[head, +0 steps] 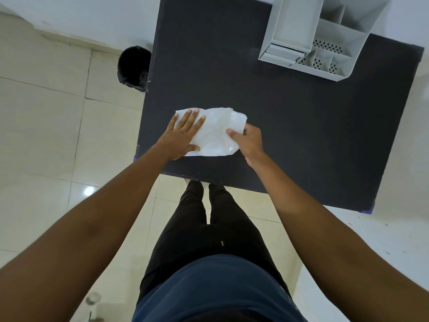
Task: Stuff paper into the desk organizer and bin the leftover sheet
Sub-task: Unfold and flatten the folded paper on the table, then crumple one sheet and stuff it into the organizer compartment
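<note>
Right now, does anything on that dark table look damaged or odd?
Yes: the white paper is creased, and its right edge is ragged rather than straight. The left hand presses it flat; the right hand pinches that ragged edge. The organizer looks fine.

black table [301, 126], tiled floor [46, 124]

Glossy cream floor tiles [46, 126], dark table [290, 126]

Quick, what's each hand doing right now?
Left hand: open, flat on the paper.
Right hand: closed, pinching the paper's right edge.
</note>
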